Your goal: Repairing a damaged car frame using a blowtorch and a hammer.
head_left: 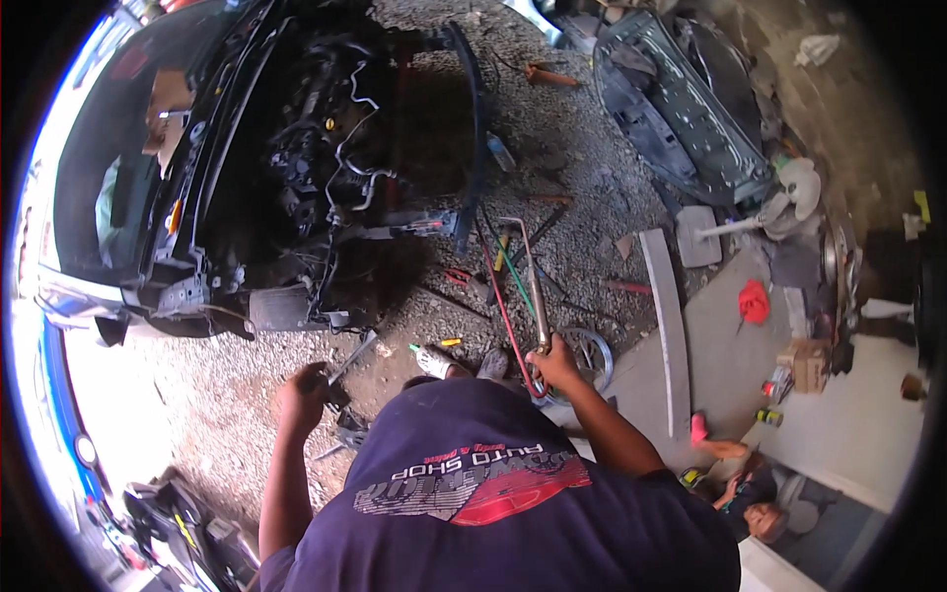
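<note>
My right hand [557, 363] is wrapped round the handle of a gas torch [534, 281], a long brass-coloured tube with a thin bent tip pointing away from me. A red hose [500, 301] and a green hose [519, 279] run beside it; the red one loops up by my hand. Out to the left, my left hand [302, 393] is closed, with something dark at its fingers that is too blurred to name. Close to it is a flat metal strip [352, 357]. Ahead stands a dark car [222, 148] with its front stripped and its engine [321, 148] bare.
A curved dark bar [473, 138] crosses the car's front. Hand tools, including red pliers [459, 277], lie on the gravel near my feet. To the right are a long grey strip [668, 335], a car panel [681, 113], a fan [794, 189] and another person [755, 493]. A motorcycle [182, 528] stands lower left.
</note>
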`<state>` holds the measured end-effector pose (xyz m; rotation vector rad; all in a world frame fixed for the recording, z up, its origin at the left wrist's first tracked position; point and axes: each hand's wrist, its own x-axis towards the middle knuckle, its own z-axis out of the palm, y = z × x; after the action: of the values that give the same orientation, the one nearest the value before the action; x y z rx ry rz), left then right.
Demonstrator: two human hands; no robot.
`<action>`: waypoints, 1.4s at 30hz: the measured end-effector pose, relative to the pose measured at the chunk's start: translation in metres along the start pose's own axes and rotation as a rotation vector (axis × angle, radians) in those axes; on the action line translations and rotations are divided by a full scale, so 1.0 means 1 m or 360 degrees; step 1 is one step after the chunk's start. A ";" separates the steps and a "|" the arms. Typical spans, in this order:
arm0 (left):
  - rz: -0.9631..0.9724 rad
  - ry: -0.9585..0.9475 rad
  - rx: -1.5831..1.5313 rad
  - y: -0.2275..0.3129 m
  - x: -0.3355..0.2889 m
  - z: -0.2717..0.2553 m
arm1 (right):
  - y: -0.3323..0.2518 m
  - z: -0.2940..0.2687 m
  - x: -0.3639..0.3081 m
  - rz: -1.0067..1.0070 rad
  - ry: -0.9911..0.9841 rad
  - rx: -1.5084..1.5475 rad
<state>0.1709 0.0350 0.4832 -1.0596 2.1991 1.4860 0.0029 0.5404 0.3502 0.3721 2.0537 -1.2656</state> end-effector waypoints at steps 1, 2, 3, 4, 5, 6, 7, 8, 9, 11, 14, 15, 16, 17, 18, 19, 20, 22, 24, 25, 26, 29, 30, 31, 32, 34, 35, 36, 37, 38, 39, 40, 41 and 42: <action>0.0002 -0.0039 0.0208 0.007 -0.002 0.003 | 0.005 0.007 0.000 0.0005 0.0054 -0.0007; -0.0040 -0.0033 0.0380 0.015 -0.004 0.007 | 0.011 0.013 0.001 -0.0023 0.0088 -0.0054; 0.0000 -0.0088 0.0413 0.022 -0.008 0.009 | 0.018 0.019 0.002 -0.0017 0.0074 -0.0089; -0.0005 -0.0068 0.0481 0.029 -0.008 0.014 | 0.026 0.023 0.005 -0.0038 0.0113 -0.0084; 0.0002 -0.0104 0.0487 0.034 -0.008 0.022 | 0.035 0.026 0.009 -0.0059 0.0136 -0.0127; 0.0082 -0.0108 0.0610 0.038 -0.006 0.030 | 0.044 0.031 0.013 -0.0038 0.0127 -0.0139; 0.0126 -0.0090 0.0778 0.043 -0.001 0.035 | 0.054 0.033 0.018 -0.0017 0.0130 -0.0237; 0.0061 -0.0128 0.0748 0.045 0.004 0.045 | 0.063 0.037 0.023 -0.0083 0.0153 -0.0270; 0.0129 -0.0232 0.0649 0.045 0.011 0.055 | 0.074 0.041 0.028 -0.0180 0.0232 -0.0280; -0.0018 -0.0281 0.0604 0.041 0.033 0.084 | 0.094 0.048 0.041 -0.0188 0.0291 -0.0284; 0.0030 -0.0550 0.0760 0.020 0.078 0.123 | 0.121 0.070 0.056 -0.0363 0.0411 -0.0280; 0.0087 -0.0610 0.0802 0.010 0.092 0.135 | 0.129 0.082 0.059 -0.0440 0.0600 -0.0452; 0.0045 -0.0641 0.0900 0.002 0.113 0.152 | 0.135 0.093 0.068 -0.0437 0.0729 -0.0618; 0.0342 -0.0639 0.0975 -0.006 0.132 0.166 | 0.141 0.099 0.077 -0.0476 0.0672 -0.0529; 0.0458 -0.0654 0.0918 -0.017 0.151 0.180 | 0.148 0.113 0.087 -0.0298 0.0588 -0.0333; 0.0510 -0.0650 0.0920 -0.029 0.171 0.198 | 0.157 0.123 0.098 -0.0426 0.0663 -0.0357; 0.0529 -0.0599 0.0987 -0.041 0.189 0.213 | 0.167 0.137 0.107 -0.0450 0.0660 -0.0335; 0.0460 -0.0685 0.0836 -0.060 0.224 0.240 | 0.188 0.167 0.136 -0.0422 0.0678 -0.0301; 0.0327 -0.0761 0.0750 -0.080 0.251 0.268 | 0.213 0.198 0.167 -0.0558 0.0843 -0.0363; 0.0199 -0.0819 0.0533 -0.092 0.260 0.281 | 0.226 0.215 0.182 -0.0412 0.0714 -0.0062; 0.0065 -0.0866 0.0314 -0.105 0.267 0.292 | 0.238 0.232 0.191 -0.0266 0.0571 0.0186; 0.0081 -0.0851 0.0324 -0.150 0.295 0.323 | 0.264 0.281 0.207 -0.0266 0.0537 0.0249; 0.0244 -0.0793 0.0471 -0.168 0.304 0.330 | 0.269 0.293 0.212 -0.0107 0.0454 0.0314; 0.0148 -0.0861 0.0434 -0.187 0.314 0.334 | 0.272 0.304 0.217 -0.0089 0.0398 0.0587; 0.0140 -0.0889 0.0361 -0.207 0.322 0.338 | 0.274 0.311 0.220 -0.0022 0.0267 0.0833; 0.0315 -0.0951 0.0521 -0.243 0.340 0.344 | 0.275 0.319 0.227 -0.0021 0.0322 0.0843; 0.0032 -0.0922 0.0281 -0.260 0.344 0.350 | 0.276 0.319 0.230 0.0032 0.0221 0.0752; 0.0068 -0.0955 0.0185 -0.275 0.352 0.354 | 0.277 0.320 0.234 0.0121 0.0145 0.0629; 0.0071 -0.0972 0.0174 -0.288 0.357 0.357 | 0.279 0.318 0.235 0.0156 0.0051 0.0615; 0.0057 -0.0957 0.0282 -0.301 0.361 0.358 | 0.281 0.320 0.238 0.0154 0.0061 0.0622; 0.0029 -0.0996 0.0245 -0.311 0.366 0.361 | 0.284 0.321 0.239 0.0183 0.0049 0.0496; 0.0052 -0.1040 0.0165 -0.319 0.370 0.364 | 0.288 0.326 0.241 0.0188 -0.0014 0.0451; 0.0053 -0.1046 0.0102 -0.325 0.372 0.368 | 0.293 0.329 0.242 0.0152 -0.0045 0.0421; 0.0074 -0.1027 0.0097 -0.329 0.375 0.373 | 0.297 0.335 0.243 0.0200 0.0041 0.0340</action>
<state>0.0838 0.1449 -0.1234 -0.4170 1.7945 1.4964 0.1285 0.3671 -0.1121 0.6084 1.8892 -1.4124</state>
